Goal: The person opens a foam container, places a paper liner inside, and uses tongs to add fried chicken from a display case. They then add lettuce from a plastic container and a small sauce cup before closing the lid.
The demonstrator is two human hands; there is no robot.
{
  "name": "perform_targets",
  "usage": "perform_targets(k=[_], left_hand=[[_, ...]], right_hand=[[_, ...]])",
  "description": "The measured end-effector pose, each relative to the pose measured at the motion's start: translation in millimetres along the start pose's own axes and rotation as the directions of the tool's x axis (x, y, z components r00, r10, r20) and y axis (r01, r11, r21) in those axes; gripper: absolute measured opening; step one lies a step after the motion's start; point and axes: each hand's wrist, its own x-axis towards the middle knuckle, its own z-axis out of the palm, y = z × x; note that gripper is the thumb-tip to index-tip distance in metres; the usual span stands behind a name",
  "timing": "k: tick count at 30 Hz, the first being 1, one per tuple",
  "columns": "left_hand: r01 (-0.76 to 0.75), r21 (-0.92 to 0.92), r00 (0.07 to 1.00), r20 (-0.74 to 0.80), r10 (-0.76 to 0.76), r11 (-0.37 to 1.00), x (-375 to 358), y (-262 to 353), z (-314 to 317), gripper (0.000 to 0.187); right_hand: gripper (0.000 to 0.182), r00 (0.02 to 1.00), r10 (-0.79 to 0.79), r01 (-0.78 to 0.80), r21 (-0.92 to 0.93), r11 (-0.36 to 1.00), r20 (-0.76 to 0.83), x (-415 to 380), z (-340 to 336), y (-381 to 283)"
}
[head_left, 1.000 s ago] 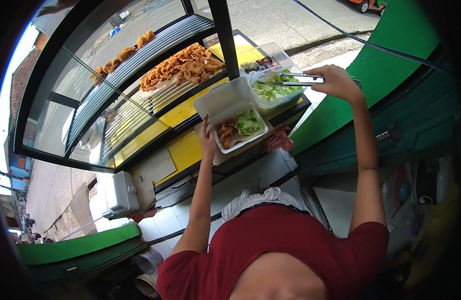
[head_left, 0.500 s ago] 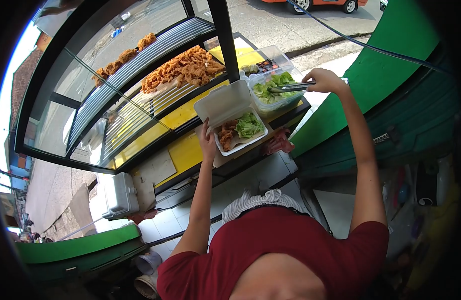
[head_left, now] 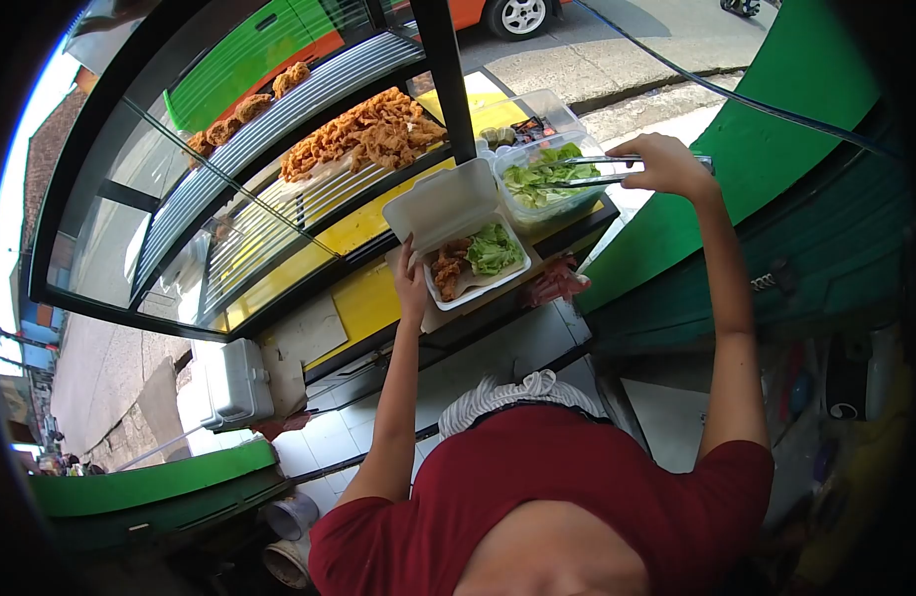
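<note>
My right hand [head_left: 666, 167] grips metal tongs [head_left: 589, 182], whose arms are spread over the lettuce [head_left: 539, 181] in a clear plastic tub [head_left: 562, 216]. My left hand [head_left: 410, 283] rests against the left edge of an open white takeaway box [head_left: 478, 296], its fingers reaching up by the hinge. Inside the box, fried chicken [head_left: 448, 266] lies on brown paper at the left and lettuce leaves [head_left: 493, 250] lie at the right. The raised box lid [head_left: 443, 207] leans back toward the display case.
A glass display case [head_left: 229, 169] holds a heap of fried chicken [head_left: 363, 134] and several pieces on its upper shelf. Behind the lettuce is another clear container [head_left: 542, 111]. Stacked white boxes [head_left: 241, 382] stand left. A green wall [head_left: 775, 129] curves along the right.
The tongs have spread apart over the lettuce, and my right hand has moved slightly right. My left hand stays by the box. An orange and green vehicle has moved left along the street behind.
</note>
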Motion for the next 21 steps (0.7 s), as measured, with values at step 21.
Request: perform_targets(k=[21], left_hand=[[-0.026,-0.004,1.000,-0.012,0.026,1.000,2,-6,-1,0.052]], right_hand=[[0.036,0.992,-0.092,0.103,-0.136,0.985,0.082,44,35,-15]])
